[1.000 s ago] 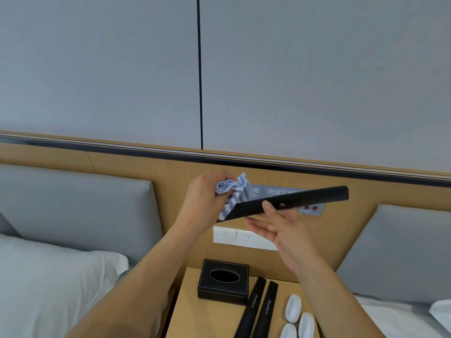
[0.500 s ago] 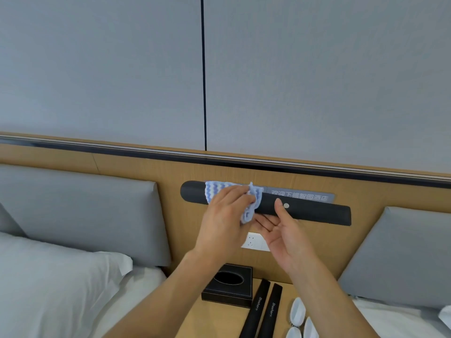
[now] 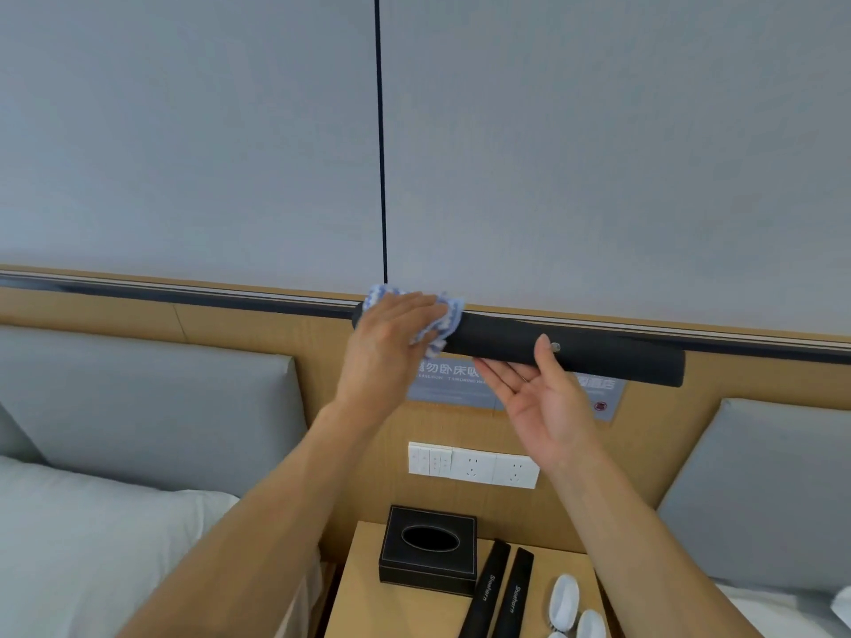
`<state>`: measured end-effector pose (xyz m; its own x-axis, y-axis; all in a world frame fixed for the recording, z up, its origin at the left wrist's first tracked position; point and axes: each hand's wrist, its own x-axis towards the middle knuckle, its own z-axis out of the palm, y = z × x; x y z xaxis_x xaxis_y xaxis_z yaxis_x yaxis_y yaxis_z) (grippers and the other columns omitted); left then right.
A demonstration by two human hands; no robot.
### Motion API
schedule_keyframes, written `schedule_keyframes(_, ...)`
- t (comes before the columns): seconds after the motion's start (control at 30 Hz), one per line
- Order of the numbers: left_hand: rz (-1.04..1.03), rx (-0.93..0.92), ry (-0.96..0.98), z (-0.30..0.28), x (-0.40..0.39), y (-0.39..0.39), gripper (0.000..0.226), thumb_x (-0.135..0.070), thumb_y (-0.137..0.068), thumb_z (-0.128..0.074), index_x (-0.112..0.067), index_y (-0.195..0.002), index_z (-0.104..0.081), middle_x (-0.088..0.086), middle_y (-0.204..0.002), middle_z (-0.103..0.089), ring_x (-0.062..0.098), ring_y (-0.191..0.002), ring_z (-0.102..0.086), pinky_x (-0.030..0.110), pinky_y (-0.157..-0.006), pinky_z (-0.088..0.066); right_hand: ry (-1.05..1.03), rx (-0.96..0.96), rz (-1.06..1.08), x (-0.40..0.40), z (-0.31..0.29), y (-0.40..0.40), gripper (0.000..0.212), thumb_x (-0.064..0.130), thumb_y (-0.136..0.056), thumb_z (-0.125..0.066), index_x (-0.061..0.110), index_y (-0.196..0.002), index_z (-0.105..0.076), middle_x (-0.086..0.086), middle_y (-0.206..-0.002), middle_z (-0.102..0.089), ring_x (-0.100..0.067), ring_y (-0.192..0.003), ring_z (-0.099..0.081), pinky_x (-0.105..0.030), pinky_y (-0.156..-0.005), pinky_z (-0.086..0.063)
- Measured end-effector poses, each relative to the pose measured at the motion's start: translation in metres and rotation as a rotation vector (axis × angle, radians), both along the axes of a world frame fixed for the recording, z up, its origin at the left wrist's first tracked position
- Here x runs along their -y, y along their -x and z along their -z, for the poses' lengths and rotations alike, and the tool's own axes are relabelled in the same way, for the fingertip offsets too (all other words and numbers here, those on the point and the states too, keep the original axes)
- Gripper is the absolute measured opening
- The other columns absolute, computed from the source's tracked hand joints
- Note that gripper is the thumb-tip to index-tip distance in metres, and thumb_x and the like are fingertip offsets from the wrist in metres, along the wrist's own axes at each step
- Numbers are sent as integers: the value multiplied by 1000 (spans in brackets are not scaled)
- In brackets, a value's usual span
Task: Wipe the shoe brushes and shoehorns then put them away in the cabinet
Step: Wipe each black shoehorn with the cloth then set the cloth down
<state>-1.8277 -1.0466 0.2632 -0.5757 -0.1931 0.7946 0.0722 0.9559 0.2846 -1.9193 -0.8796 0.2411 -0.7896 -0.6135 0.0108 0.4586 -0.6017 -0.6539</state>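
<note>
The left hand [image 3: 384,343] lies with fingers nearly straight over a blue-and-white cloth [image 3: 442,322], pressing it against the left end of a long black shoehorn [image 3: 575,356]. The shoehorn is matte, rounded at both ends, with a small silver stud near its middle, and is held almost level at head height before the headboard [image 3: 258,333]. The right hand [image 3: 545,407] supports it from below at 5 o'clock of the cloth, palm up, fingers extended behind the shoehorn and thumb [image 3: 542,356] laid up its front beside the stud.

Half a second ago the cloth sat nearer the middle; now it has slid to the left tip, and both hands have risen toward 12 o'clock.

At 6 o'clock, on the table [image 3: 405,610], two more black shoehorns [image 3: 502,591] lie side by side, white brushes [image 3: 565,598] to their right, a black tissue box [image 3: 430,550] to their left.
</note>
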Motion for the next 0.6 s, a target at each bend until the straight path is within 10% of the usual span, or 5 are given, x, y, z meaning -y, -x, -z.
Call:
schedule_keyframes(0.3,-85,-111,-7,2,37,-31,33,9,-85,-62,-5,-113,-72,7,-120,-68,17,-109,-62,14,-95,-44,-14,-20,18,-12,-16,7,60,29,-83,-64,4,-136,-48,-24,-122,-68,-39,-108,-69,-48,-85,-60)
schedule_keyframes(0.6,-60,-1,54,18,-20,-15,36,7,-79,-74,-6,-112,-72,11,-120,-69,26,-115,-63,38,-98,-52,-67,-10,-4,6,-10,-3,39,29,-96,-58,3,-125,-53,-24,-112,-72,-37,-104,-71,-45,-83,-61)
